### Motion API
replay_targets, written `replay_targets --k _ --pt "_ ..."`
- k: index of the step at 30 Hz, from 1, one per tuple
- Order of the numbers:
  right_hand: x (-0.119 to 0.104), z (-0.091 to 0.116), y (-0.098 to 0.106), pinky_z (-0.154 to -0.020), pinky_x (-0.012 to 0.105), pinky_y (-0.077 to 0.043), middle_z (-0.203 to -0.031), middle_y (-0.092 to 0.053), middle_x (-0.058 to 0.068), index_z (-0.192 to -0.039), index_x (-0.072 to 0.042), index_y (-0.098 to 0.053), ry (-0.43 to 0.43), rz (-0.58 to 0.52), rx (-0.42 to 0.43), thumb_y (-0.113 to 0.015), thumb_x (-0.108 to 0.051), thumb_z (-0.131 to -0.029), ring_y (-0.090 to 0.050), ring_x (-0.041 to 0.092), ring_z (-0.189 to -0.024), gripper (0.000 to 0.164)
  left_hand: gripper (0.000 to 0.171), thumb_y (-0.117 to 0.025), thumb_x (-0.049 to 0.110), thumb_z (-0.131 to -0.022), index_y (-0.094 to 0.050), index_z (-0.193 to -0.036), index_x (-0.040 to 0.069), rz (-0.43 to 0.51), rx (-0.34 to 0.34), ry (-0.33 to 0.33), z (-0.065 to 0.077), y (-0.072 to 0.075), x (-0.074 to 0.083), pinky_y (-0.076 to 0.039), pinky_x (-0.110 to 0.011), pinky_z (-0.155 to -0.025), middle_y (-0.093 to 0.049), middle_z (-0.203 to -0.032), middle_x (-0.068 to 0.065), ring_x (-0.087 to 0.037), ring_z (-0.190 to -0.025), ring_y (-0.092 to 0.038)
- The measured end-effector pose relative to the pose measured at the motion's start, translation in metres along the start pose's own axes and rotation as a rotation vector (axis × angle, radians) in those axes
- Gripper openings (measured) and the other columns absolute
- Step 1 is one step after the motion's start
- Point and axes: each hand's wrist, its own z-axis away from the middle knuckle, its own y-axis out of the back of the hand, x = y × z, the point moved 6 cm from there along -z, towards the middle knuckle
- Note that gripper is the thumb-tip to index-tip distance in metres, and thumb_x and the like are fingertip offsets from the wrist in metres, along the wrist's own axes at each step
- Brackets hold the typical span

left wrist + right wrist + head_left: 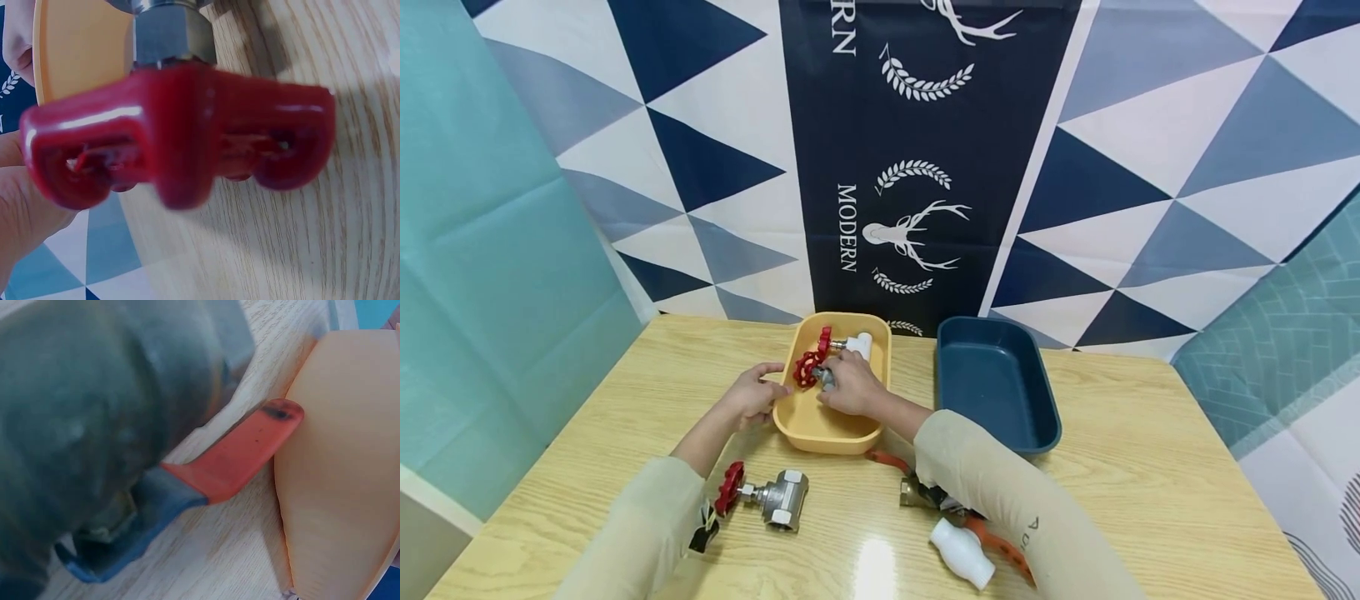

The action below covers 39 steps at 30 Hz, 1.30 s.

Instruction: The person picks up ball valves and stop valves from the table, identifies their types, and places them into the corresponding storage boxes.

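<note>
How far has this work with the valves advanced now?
Apparently done: a red-wheeled white valve lies in the yellow tray. In hand: the right hand grips a second red-wheeled valve inside that tray. Probably left: on the table, a steel valve, an orange-levered brass-coloured valve and another white valve.

A yellow boxy plastic tub [842,423] sits left of a blue boxy plastic tub [996,385] and behind a T-shaped silver metal valve [781,500]
</note>
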Motion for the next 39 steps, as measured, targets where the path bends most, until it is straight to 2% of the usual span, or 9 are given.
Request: replay_targets --k 7,12,18,22,30,39 --pt "0.0001 0.0003 0.0 -0.091 0.033 -0.04 -0.108 -0.057 0.009 -0.119 -0.005 -0.061 0.01 0.004 0.013 -0.073 -0.031 -0.077 -0.049 0.023 -0.1 0.051 0.057 -0.051 0.005 -0.092 -0.027 -0.144 0.006 0.004 -0.002 0.003 0.0007 -0.0005 -0.0002 -0.042 -0.023 -0.053 -0.053 -0.104 -0.016 -0.008 -0.054 -0.044" --pt "0.0009 0.0009 -0.0011 -0.1 0.035 -0.037 -0.118 -0.057 0.011 -0.12 -0.005 -0.06 0.0 -0.004 -0.002 -0.073 -0.031 -0.077 -0.049 0.026 -0.111 0.052 0.058 -0.05 0.004 -0.092 -0.026 -0.144 0.006 0.008 -0.004 -0.001 0.0001 -0.001 -0.0013 -0.048 -0.024 -0.055 -0.052 -0.102 -0.016 -0.009 -0.057 -0.048" --pt "0.0019 0.0008 -0.0026 -0.105 0.038 -0.034 -0.123 -0.056 0.013 -0.121 -0.004 -0.059 -0.019 -0.014 -0.025 -0.073 -0.029 -0.078 -0.046 0.028 -0.119 0.051 0.058 -0.051 0.004 -0.091 -0.027 -0.144 0.006 0.005 0.0 -0.001 0.0 -0.0014 -0.0019 -0.048 -0.024 -0.054 -0.052 -0.1 -0.016 -0.012 -0.06 -0.052" --pt "0.0022 0.0005 -0.0031 -0.104 0.037 -0.035 -0.121 -0.057 0.013 -0.121 -0.004 -0.058 -0.018 -0.003 -0.029 -0.073 -0.029 -0.078 -0.047 0.027 -0.118 0.052 0.058 -0.051 0.004 -0.091 -0.027 -0.144 0.006 0.001 0.002 -0.005 0.0009 -0.0011 -0.0013 -0.046 -0.023 -0.054 -0.052 -0.102 -0.017 -0.012 -0.061 -0.054" --pt "0.0039 0.0004 -0.0035 -0.105 0.037 -0.035 -0.121 -0.057 0.012 -0.123 -0.005 -0.057 -0.012 0.029 -0.04 -0.074 -0.028 -0.076 -0.048 0.027 -0.117 0.054 0.059 -0.051 0.004 -0.092 -0.026 -0.145 0.006 0.001 -0.002 -0.001 0.0018 -0.0015 -0.0011 -0.045 -0.023 -0.055 -0.052 -0.094 -0.011 -0.009 -0.056 -0.047" --pt "0.0041 0.0023 -0.0028 -0.104 0.036 -0.036 -0.12 -0.056 0.013 -0.123 -0.005 -0.056 -0.014 0.042 -0.051 -0.075 -0.026 -0.075 -0.049 0.027 -0.115 0.055 0.059 -0.05 0.003 -0.092 -0.026 -0.145 0.006 0.012 -0.007 -0.007 0.0026 -0.0027 -0.0004 -0.045 -0.023 -0.054 -0.053 -0.093 -0.012 -0.009 -0.056 -0.044"
